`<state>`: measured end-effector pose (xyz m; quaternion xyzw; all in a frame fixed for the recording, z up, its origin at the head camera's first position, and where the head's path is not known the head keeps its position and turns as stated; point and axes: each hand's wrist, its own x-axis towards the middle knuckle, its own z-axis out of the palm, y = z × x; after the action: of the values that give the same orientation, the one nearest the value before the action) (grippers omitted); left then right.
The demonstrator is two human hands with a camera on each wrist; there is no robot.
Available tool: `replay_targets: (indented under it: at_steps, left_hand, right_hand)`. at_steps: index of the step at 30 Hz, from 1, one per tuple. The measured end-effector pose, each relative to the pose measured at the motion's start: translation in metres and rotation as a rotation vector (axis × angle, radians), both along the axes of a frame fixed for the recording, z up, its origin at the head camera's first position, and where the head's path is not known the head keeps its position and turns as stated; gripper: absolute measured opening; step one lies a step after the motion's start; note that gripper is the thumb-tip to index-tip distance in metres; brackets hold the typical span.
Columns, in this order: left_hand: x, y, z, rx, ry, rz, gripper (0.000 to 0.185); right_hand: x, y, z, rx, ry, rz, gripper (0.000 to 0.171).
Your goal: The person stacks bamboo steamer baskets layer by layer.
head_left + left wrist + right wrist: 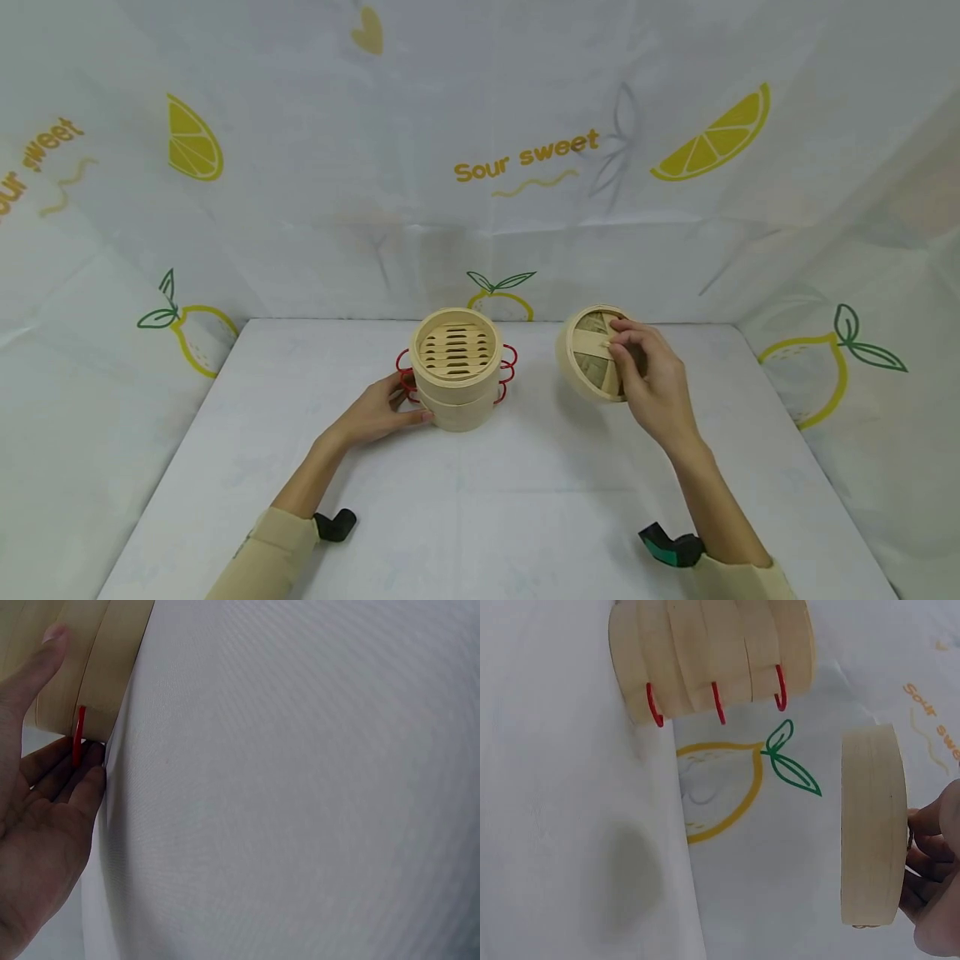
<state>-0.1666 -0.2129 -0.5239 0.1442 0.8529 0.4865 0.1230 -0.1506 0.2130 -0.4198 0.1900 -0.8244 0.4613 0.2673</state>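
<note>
A stack of round bamboo steamer baskets point(453, 408) stands on the white table, its slatted inside showing from above. Red loop handles point(718, 705) stick out from its sides. My left hand point(378, 412) holds the stack low on its left, with the thumb on the front wall and the fingers by a red handle point(78, 735). To the right, the woven bamboo lid point(589, 343) is tilted and held up over the table, its shadow below it. My right hand point(656, 387) pinches the lid at the small loop on its top.
The table point(465, 533) has a white cover. A white cloth backdrop point(337, 167) printed with lemons and lettering rises right behind its far edge and along both sides. Black straps with mounts point(335, 526) sit at both wrists, by the beige sleeves.
</note>
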Motion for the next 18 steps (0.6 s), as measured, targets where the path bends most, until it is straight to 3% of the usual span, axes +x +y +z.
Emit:
replay_targets:
  at_steps: [18]
  left_hand:
    - [-0.001, -0.001, -0.002, 0.018, 0.014, -0.010, 0.082]
  right_hand:
    - [-0.002, -0.026, 0.009, -0.122, 0.061, 0.074, 0.006]
